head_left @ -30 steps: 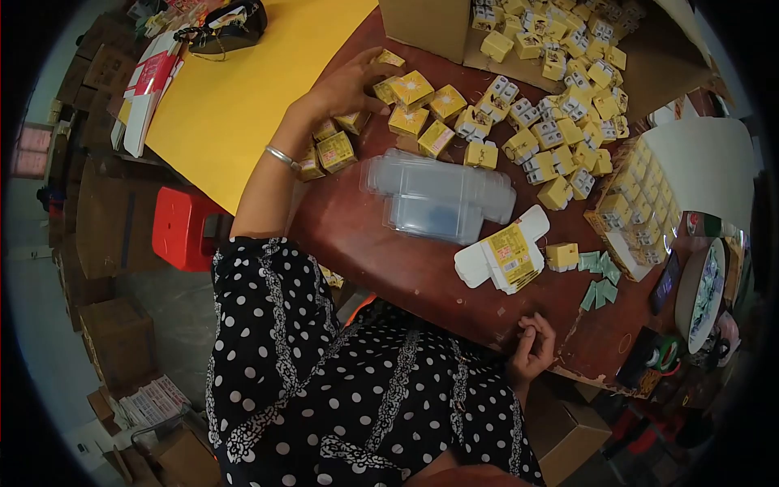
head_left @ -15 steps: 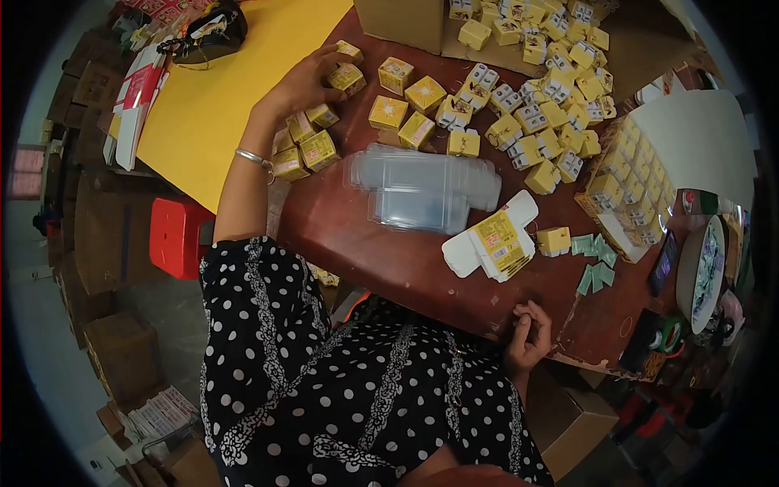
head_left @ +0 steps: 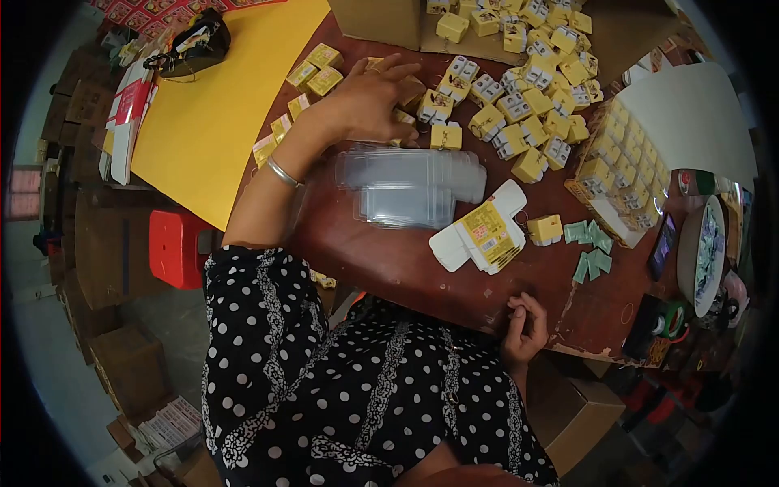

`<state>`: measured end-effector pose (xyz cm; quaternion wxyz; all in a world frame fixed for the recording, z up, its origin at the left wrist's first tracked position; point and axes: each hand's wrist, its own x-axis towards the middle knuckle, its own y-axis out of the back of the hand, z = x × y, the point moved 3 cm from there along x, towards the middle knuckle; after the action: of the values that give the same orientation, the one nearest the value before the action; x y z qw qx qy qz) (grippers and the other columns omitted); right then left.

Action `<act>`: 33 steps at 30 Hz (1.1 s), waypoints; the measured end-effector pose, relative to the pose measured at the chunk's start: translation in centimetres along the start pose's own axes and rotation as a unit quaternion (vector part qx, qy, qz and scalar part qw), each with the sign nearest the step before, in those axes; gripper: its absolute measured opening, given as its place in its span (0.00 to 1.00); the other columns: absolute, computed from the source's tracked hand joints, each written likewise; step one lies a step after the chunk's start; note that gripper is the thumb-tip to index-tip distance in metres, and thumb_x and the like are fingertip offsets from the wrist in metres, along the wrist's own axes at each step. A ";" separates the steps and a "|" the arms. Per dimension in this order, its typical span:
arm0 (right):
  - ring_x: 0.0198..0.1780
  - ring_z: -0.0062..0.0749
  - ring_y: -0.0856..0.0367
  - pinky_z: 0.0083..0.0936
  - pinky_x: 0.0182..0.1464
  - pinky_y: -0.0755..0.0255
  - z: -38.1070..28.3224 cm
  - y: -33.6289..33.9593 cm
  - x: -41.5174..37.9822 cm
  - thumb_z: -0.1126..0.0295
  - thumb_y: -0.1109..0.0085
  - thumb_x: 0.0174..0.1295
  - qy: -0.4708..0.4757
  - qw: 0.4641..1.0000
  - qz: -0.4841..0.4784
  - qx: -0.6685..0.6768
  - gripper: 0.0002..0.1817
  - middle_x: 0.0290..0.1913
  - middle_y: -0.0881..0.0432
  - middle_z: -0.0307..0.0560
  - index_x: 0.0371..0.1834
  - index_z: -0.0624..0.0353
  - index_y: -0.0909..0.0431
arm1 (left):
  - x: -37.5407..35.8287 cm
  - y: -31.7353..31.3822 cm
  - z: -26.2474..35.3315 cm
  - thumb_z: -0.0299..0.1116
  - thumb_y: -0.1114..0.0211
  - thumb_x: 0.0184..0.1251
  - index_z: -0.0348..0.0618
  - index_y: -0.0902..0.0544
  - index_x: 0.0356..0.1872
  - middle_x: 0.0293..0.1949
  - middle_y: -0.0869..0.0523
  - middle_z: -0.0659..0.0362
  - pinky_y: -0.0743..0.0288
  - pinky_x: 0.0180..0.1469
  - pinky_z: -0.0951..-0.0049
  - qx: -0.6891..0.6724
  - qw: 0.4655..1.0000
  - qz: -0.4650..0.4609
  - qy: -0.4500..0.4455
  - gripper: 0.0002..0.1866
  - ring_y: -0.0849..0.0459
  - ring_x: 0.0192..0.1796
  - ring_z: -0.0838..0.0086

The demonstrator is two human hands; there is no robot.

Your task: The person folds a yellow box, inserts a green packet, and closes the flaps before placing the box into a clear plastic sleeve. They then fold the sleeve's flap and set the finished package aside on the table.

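My left hand, with a silver bangle at the wrist, reaches over several small yellow printed boxes; its fingers are spread and partly cover them. More yellow boxes stand to its left, some behind the forearm. Just below the hand lie stacked clear plastic trays. At the table's front edge rests my right hand, its fingers loosely curled with a gap to the thumb and nothing visible in them. Above it are flattened yellow-and-white cartons, one small yellow cube with a ring and green sachets.
A heap of yellow cube keychains spreads from an open cardboard box. On the right stand a filled display box, a phone and a bowl of sachets. A red stool is beside the table.
My left hand has moved right, from the left-hand group of boxes onto the boxes nearer the keychain heap. The left-hand boxes now sit more spread out. My right hand has stayed in place.
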<state>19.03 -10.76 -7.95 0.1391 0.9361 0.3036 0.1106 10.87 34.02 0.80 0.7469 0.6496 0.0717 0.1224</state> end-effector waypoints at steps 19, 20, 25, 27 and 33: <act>0.45 0.27 0.14 0.23 0.50 0.22 -0.8 -0.1 0.6 0.80 0.44 0.73 0.043 0.999 -0.006 -0.012 0.11 0.43 0.12 0.46 0.56 0.67 0.18 | -3.7 1.9 11.0 0.47 0.24 0.64 0.44 0.16 0.57 0.46 0.10 0.52 0.17 0.47 0.59 -0.171 0.967 0.184 0.036 0.25 0.11 0.48 0.55; 0.45 0.27 0.14 0.23 0.50 0.22 -0.9 -0.1 0.7 0.80 0.44 0.73 0.044 0.999 -0.002 -0.014 0.11 0.43 0.12 0.46 0.56 0.67 0.18 | -4.2 1.3 13.8 0.50 0.23 0.62 0.44 0.17 0.58 0.45 0.10 0.50 0.17 0.45 0.59 -0.146 0.974 0.173 0.024 0.28 0.11 0.47 0.54; 0.42 0.33 0.12 0.27 0.45 0.20 -1.0 0.0 0.7 0.82 0.42 0.70 0.078 0.997 -0.007 -0.008 0.12 0.41 0.12 0.49 0.54 0.64 0.18 | -4.4 -2.6 20.9 0.57 0.19 0.52 0.35 0.26 0.61 0.37 0.13 0.45 0.16 0.38 0.57 -0.035 0.985 0.165 0.021 0.44 0.12 0.41 0.48; 0.43 0.31 0.12 0.26 0.47 0.20 -0.9 0.1 0.6 0.81 0.43 0.71 0.084 0.996 -0.010 -0.005 0.11 0.42 0.12 0.49 0.55 0.65 0.18 | -4.5 -3.5 21.6 0.56 0.18 0.51 0.33 0.27 0.61 0.37 0.13 0.46 0.15 0.38 0.57 -0.033 0.988 0.152 0.025 0.45 0.12 0.40 0.48; 0.40 0.32 0.12 0.26 0.44 0.19 -0.6 0.1 0.4 0.81 0.41 0.70 0.110 0.994 0.006 0.025 0.11 0.40 0.12 0.48 0.54 0.64 0.18 | -4.4 -4.1 22.1 0.51 0.17 0.50 0.32 0.34 0.70 0.38 0.14 0.45 0.16 0.41 0.56 -0.068 0.990 0.088 0.084 0.52 0.12 0.43 0.46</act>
<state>19.20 -10.50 -7.30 0.0807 0.9234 0.3137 0.2057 12.95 11.20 -0.27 0.7670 0.5883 0.0681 0.2468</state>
